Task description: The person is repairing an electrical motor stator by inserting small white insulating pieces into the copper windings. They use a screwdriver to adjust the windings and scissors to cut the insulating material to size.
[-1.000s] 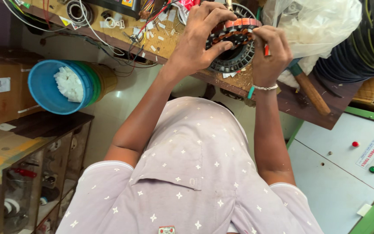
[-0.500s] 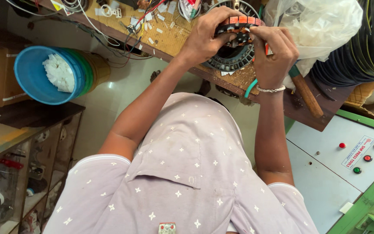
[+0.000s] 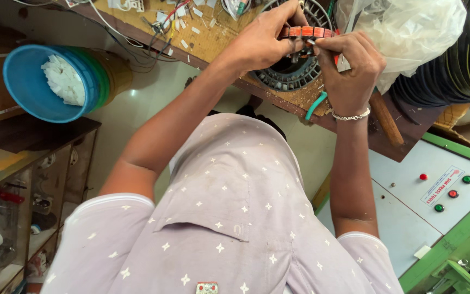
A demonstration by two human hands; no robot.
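Observation:
A round black stator (image 3: 288, 77) with orange-copper windings (image 3: 307, 31) rests on the wooden workbench (image 3: 213, 38) at the top of the view. My left hand (image 3: 262, 41) grips the top edge of the windings, thumb and fingers closed on them. My right hand (image 3: 349, 68), with a silver bracelet on its wrist, is closed beside the left one, touching the windings. It pinches a small tool with a bit of red showing; most of that tool is hidden by the fingers. Both arms reach up from my lilac patterned shirt (image 3: 229, 218).
A green-handled tool (image 3: 315, 105) and a wooden handle (image 3: 385, 121) lie at the bench edge. A clear plastic bag (image 3: 409, 32) and black cable coils (image 3: 466, 54) sit right. Stacked bowls, the top one blue, (image 3: 25, 87) hold white scraps, left. A panel with red and green buttons (image 3: 441, 190) is lower right.
My hands have drawn closer together on the windings, the right one moving in toward the left. The view has shifted slightly; the stator stays on the bench.

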